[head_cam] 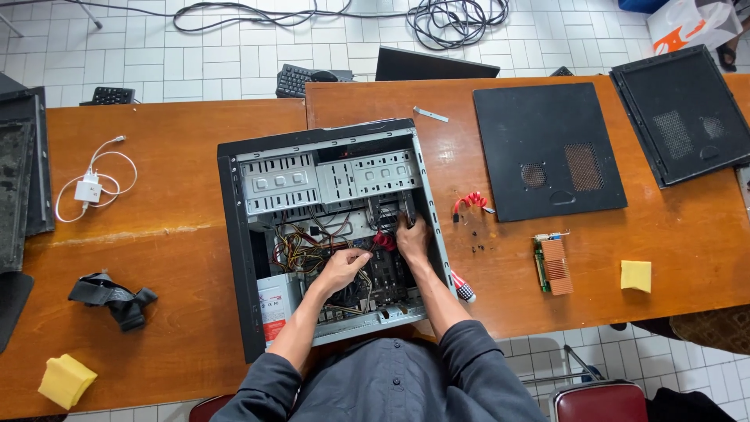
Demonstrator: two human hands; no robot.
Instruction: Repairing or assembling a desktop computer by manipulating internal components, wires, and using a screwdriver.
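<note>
Hands work inside the open computer case [328, 234] at table [172, 258] centre: left hand [341, 270] pinches a red cable [383, 240]; right hand [412, 238], at its two o'clock, curls around that cable's connector.

white-and-red label [275, 306] | on power supply | white-orange bag [691, 23] | top right floor

Two wooden tables [180, 258] sit side by side on a white tiled floor [211, 55], daylight falling evenly, black cables [437, 16] trailing beyond.
</note>
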